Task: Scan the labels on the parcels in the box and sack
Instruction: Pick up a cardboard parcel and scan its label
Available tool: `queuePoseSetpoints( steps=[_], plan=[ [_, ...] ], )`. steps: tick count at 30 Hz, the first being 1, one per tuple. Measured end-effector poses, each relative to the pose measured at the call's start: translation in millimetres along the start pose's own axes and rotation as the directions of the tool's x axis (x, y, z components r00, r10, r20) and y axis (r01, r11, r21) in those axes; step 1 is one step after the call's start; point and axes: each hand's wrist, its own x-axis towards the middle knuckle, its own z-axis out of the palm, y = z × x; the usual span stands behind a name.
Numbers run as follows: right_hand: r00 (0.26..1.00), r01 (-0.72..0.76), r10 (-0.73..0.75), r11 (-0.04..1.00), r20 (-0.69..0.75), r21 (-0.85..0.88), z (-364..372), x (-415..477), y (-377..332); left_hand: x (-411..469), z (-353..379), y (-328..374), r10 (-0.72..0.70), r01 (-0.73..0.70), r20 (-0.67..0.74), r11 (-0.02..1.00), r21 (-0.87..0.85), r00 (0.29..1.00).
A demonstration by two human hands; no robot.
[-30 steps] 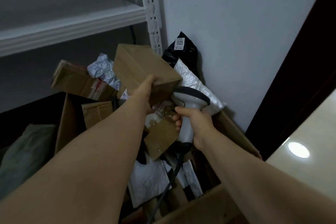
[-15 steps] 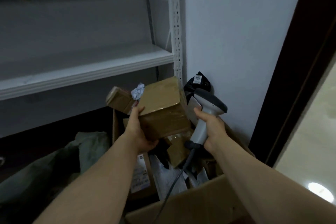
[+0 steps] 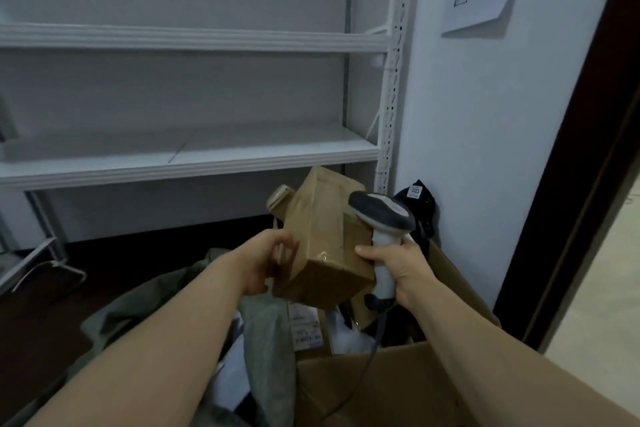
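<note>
Left hand (image 3: 268, 258) gripping brown parcel (image 3: 325, 243) above box (image 3: 398, 388), right hand (image 3: 398, 263) holding scanner (image 3: 382, 218)

We hold a parcel (image 3: 322, 239) just left of our scanner (image 3: 381, 215), above the box (image 3: 381, 388); the sack (image 3: 266, 340) lies left.

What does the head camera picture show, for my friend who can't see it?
A person's left hand holds a cardboard parcel while the right hand grips a grey barcode scanner beside it, above an open cardboard box of parcels. White shelves stand behind.
</note>
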Motion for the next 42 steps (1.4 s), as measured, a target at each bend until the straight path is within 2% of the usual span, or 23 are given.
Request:
queuePoseSetpoints(
  steps=[4,8,12,16,18,20,22,24,25,28,31,34,37,39,40,42],
  plan=[
    [0.999,0.008,-0.007,1.0,0.033,-0.008,5,-10,5,-23,6,4,-0.069,0.061,0.115,0.996,0.067,0.991],
    [1.0,0.013,-0.013,0.997,-0.001,0.077,0,-12,6,-20,0,-3,0.059,-0.062,0.052,0.996,0.065,0.997],
    [0.999,0.01,-0.003,0.983,-0.043,0.181,-9,-13,5,-21,1,-5,0.14,-0.151,0.106,0.983,0.109,0.985],
    [0.999,-0.039,0.032,0.983,0.043,0.18,-22,-15,5,-22,4,-6,0.08,-0.154,0.278,0.953,0.259,0.957],
    [0.994,-0.061,0.046,0.986,0.097,0.158,-28,-15,5,-25,5,-8,0.056,-0.155,0.302,0.937,0.313,0.952],
    [0.992,-0.069,0.052,0.986,0.116,0.15,-32,-12,7,-28,4,-11,0.082,-0.158,0.309,0.961,0.229,0.947],
    [0.994,-0.07,0.054,0.983,0.096,0.169,-34,-9,8,-29,0,-10,0.134,-0.137,0.368,0.99,-0.018,0.92],
    [0.994,-0.074,0.059,0.983,0.093,0.167,-33,-7,9,-27,-1,-4,0.101,-0.031,0.323,0.976,-0.216,0.941],
    [0.993,-0.073,0.057,0.985,0.102,0.158,-32,-7,10,-26,2,0,0.06,-0.003,0.261,0.977,-0.213,0.963],
    [0.991,-0.056,0.041,0.991,0.125,0.121,-26,-9,12,-27,15,6,0.003,-0.002,0.039,1.0,-0.025,0.999],
    [0.991,-0.046,0.035,0.995,0.127,0.089,-22,-6,16,-24,16,-1,0.088,-0.09,0.024,0.99,0.111,0.996],
    [0.991,-0.057,0.051,0.998,0.122,0.042,-22,-4,23,-19,7,-12,0.075,-0.08,0.055,0.992,0.097,0.996],
    [0.982,-0.102,0.103,0.995,0.16,-0.015,-24,1,33,-19,-4,-14,-0.046,0.045,0.089,0.999,0.014,0.995],
    [0.967,-0.131,0.149,0.987,0.208,-0.098,-21,1,40,-17,-7,-16,-0.163,0.156,0.029,0.975,0.156,0.986],
    [0.959,-0.136,0.17,0.978,0.226,-0.157,-18,0,43,-16,-7,-17,-0.197,0.197,-0.026,0.948,0.249,0.98],
    [0.95,-0.15,0.203,0.963,0.239,-0.222,-11,-5,50,-17,-6,-21,-0.228,0.244,-0.087,0.913,0.328,0.97]
  ],
)
